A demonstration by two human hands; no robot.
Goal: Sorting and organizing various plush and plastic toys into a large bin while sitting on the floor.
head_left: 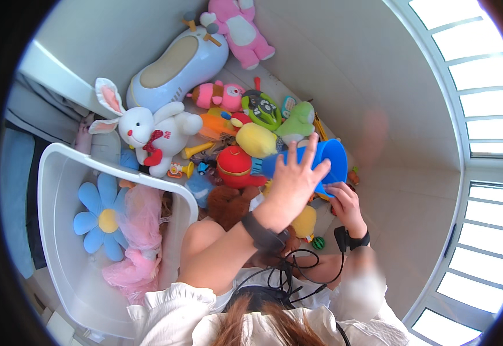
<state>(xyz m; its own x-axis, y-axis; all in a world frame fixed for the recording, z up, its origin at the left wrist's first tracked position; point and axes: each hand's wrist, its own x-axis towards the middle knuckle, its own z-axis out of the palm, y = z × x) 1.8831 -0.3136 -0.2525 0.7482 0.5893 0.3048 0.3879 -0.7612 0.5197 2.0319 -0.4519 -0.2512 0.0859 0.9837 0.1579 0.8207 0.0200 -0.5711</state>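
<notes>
A blue plastic bucket (337,154) lies tilted in front of me, its round opening turned to the right. Spread fingers of my left hand (299,177) rest across its side, not wrapped round it. At the lower rim, the thumb and fingers of my right hand (346,203) pinch the bucket's edge. Just left of it are a red round toy (234,164) and a yellow plush toy (256,140). A green plush toy (299,122) sits beyond. Below the hands are a yellow toy (304,222) and a small green striped ball (318,243).
A white tub (52,230) on the left holds a blue flower cushion (98,216) and a pink tulle-dressed toy (142,213). A white plush rabbit (168,132), a green toy steering wheel (263,109), a ride-on toy (176,69) and a pink plush (241,32) lie farther off. Black cables (289,268) cross my lap.
</notes>
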